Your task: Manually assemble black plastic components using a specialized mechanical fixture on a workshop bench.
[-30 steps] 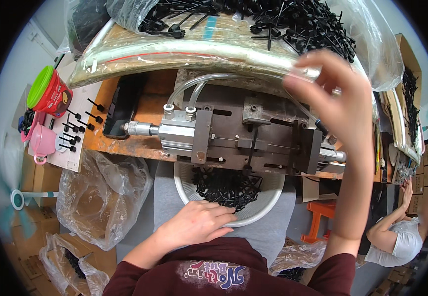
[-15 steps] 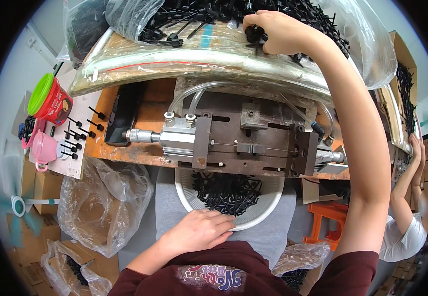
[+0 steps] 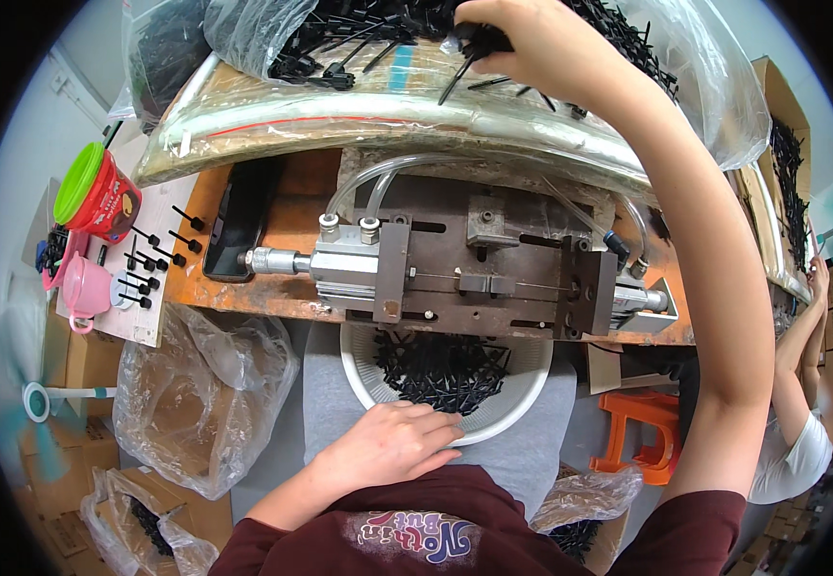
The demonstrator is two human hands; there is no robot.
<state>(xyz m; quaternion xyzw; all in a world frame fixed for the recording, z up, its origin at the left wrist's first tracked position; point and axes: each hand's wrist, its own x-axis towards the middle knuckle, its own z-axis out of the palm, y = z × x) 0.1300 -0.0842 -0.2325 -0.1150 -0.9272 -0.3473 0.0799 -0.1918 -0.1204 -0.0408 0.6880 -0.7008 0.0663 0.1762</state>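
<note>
Workshop; orange desk carrying a metal press with clear hoses. Right hand: reached far up over the press, fingers pinched together on a few black pins from the heap in the clear bag. Left hand: flat, fingers loosely spread, resting on the near rim of a white bowl below the press; bowl holds more black pins. Left of that hand: crumpled plastic bag. Far left: red can, pink cup.
</note>
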